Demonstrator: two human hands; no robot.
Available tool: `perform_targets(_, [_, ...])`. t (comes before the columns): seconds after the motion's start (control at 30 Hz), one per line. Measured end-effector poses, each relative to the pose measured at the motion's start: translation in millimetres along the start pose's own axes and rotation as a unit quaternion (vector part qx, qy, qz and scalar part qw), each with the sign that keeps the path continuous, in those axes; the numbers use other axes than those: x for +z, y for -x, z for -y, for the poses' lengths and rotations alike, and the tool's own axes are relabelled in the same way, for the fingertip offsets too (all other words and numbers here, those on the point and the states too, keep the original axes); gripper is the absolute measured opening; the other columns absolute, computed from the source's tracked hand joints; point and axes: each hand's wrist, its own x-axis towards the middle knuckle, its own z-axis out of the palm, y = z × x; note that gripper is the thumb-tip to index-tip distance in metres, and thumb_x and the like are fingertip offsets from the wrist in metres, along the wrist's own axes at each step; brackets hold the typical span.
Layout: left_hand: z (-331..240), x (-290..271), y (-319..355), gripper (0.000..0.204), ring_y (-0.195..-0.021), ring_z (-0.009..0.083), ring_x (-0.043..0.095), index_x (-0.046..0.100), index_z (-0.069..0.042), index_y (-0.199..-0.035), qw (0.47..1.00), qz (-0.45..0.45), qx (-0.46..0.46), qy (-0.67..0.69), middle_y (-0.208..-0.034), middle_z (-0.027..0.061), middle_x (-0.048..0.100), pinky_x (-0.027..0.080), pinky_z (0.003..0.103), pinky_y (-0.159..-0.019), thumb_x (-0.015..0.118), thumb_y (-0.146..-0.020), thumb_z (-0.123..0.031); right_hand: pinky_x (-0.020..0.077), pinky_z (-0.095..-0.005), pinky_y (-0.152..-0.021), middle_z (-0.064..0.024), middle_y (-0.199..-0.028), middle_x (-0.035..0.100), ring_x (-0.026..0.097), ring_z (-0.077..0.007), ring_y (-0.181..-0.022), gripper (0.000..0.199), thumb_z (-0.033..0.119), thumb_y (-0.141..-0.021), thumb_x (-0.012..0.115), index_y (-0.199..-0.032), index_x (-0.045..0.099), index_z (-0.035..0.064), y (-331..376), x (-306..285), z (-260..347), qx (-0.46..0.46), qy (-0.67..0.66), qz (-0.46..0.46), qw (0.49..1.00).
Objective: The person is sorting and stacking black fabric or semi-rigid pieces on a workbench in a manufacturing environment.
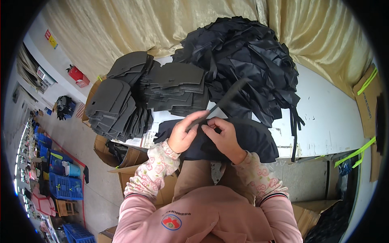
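My left hand (183,133) is closed around the lower end of a thin dark grey foam panel (230,94), which stands tilted and nearly edge-on, its far end leaning right. Beside it my right hand (223,137) is closed in a pinch at the panel's lower end; what sits between those fingertips is too small to make out. Under both hands a black fabric piece (256,141) lies across the table's near edge. Stacks of similar dark grey panels (110,106) stand to the left, with another stack (177,77) in the middle. Behind the hands rises a large heap of black fabric pieces (247,52).
The white table (324,117) stretches to the right, with black straps (295,133) hanging over its edge. Beige curtains (158,24) close off the back. Cardboard boxes (133,157) stand below left, another box (310,214) below right. Blue crates (67,187) line the floor at far left.
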Motion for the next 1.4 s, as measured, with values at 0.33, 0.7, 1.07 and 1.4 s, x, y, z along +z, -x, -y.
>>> perform_targets(0.33, [-12.5, -13.7, -2.5, 0.067, -0.128, 0.0291, 0.048, 0.057, -0.004, -0.126, 0.936, 0.081, 0.154, -0.306, -0.129, 0.0153, 0.056, 0.028, 0.050, -0.112, 0.044, -0.063, 0.015, 0.0475, -0.0295, -0.085, -0.0089, -0.115, 0.063, 0.060, -0.0144, -0.098, 0.042, 0.009, -0.079, 0.076, -0.117, 0.059, 0.0009, 6.2, -27.8, 3.0, -0.169, 0.064, 0.050, 0.982])
perform_targets(0.7, [-19.1, -39.4, 16.3, 0.073, -0.120, 0.0311, 0.054, 0.047, 0.001, -0.135, 0.992, 0.037, 0.107, 0.063, -0.138, 0.0211, 0.048, 0.046, 0.044, -0.098, 0.080, -0.072, -0.016, 0.0410, -0.0170, -0.061, 0.0037, -0.087, 0.062, 0.053, -0.0023, -0.070, 0.022, 0.005, -0.090, 0.058, -0.112, 0.054, 0.0046, 15.0, -110.7, 31.1, 0.239, -0.100, 0.056, 0.964])
perform_targets(1.07, [75.0, -122.8, 99.6, 0.021, -0.087, 0.0104, 0.063, 0.066, 0.000, -0.109, 0.885, -0.451, -0.112, -0.012, -0.101, 0.0083, 0.069, 0.051, 0.023, -0.078, 0.065, -0.088, -0.002, 0.0367, -0.0214, -0.046, 0.0039, -0.065, 0.049, 0.043, -0.0056, -0.051, 0.016, 0.002, -0.085, 0.065, -0.098, 0.055, 0.0028, 122.7, -217.6, -87.5, 0.367, 0.135, -0.035, 0.920])
perform_targets(1.4, [72.0, -28.1, 96.4, 0.009, -0.095, 0.0242, 0.061, 0.067, -0.003, -0.095, 0.960, -0.199, -0.074, -0.182, -0.105, 0.0131, 0.065, 0.048, 0.035, -0.086, 0.064, -0.087, -0.007, 0.0355, -0.0195, -0.044, 0.0054, -0.062, 0.049, 0.043, -0.0039, -0.048, 0.018, 0.007, -0.087, 0.066, -0.102, 0.057, 0.0040, 126.8, -221.2, -81.0, 0.400, 0.120, -0.045, 0.908])
